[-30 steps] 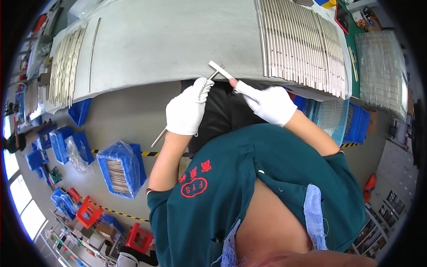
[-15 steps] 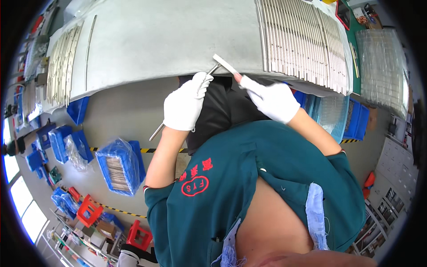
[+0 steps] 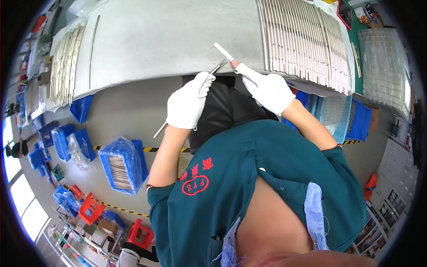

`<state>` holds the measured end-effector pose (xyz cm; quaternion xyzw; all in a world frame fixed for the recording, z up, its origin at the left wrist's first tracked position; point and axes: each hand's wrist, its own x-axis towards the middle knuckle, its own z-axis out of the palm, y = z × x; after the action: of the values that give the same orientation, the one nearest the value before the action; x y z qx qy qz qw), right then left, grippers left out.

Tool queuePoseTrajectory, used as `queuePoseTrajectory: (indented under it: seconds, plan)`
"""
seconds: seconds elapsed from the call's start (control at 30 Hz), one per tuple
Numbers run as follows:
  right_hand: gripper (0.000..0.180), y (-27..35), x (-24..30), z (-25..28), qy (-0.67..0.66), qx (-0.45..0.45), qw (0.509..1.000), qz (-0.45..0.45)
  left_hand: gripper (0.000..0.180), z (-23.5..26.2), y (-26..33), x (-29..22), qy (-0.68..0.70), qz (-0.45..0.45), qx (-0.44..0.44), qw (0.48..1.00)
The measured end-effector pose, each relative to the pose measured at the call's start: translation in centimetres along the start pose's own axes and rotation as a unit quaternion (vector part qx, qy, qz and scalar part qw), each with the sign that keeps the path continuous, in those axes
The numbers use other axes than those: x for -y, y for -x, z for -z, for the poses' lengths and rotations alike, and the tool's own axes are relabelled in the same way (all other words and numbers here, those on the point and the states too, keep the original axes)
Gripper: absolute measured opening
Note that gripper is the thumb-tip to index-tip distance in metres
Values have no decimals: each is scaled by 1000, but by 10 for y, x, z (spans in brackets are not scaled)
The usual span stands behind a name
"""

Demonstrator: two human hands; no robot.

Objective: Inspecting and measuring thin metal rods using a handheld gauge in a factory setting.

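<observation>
The left hand (image 3: 189,104), in a white glove, is closed around a thin metal rod (image 3: 217,68). The rod slants through the fist: its upper tip pokes out near the table's front edge, and its lower end emerges beside the wrist. The right hand (image 3: 269,91), also gloved but with one fingertip bare, pinches a flat white strip (image 3: 223,51), which points up and to the left. The rod's tip lies just beside the strip, near the bare fingertip; they look slightly apart, though depth is hard to judge.

For good control, a firm left grip close to the tip should keep the rod from turning or springing if the strip bears on it. Light, even pressure seems wiser than force, with the bare fingertip kept clear of the rod's end.

Beyond the hands is the pale cloth-covered table (image 3: 178,35). On its right, many rods (image 3: 302,40) lie side by side in a close row; on its left are a looser bundle (image 3: 67,64) and one lone rod (image 3: 94,51). Below left, a film-wrapped blue bin (image 3: 141,160) holds more rods.
</observation>
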<state>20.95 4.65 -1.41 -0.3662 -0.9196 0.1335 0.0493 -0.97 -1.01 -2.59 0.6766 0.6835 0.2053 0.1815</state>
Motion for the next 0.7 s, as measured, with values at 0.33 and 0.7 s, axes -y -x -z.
queuePoseTrajectory:
  seconds: [0.33,0.7]
  plan:
    - [53,8,10,2,6,16,1000,-10,23,8,-6,-4,158,71,68,983]
    - [54,8,8,-5,15,-16,1000,-7,24,12,-9,-4,227,123,110,960]
